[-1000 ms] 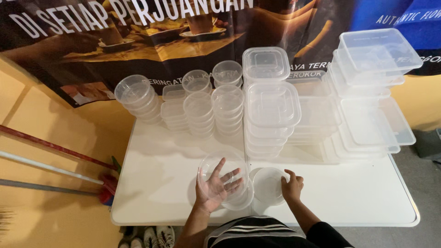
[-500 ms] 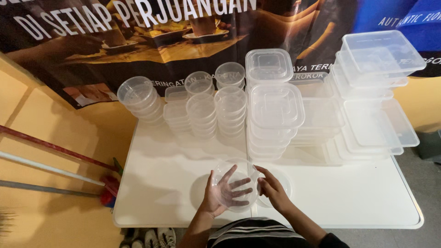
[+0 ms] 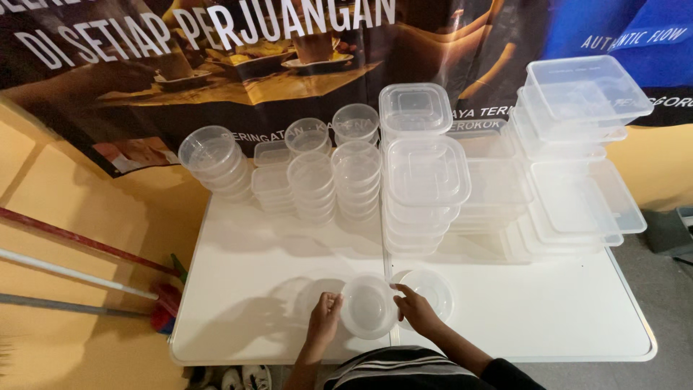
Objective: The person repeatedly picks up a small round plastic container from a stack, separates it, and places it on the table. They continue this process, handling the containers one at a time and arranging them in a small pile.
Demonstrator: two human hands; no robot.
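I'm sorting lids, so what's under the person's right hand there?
A flat round clear lid lies on the white table beneath the right hand. Its near edge is covered by that hand.
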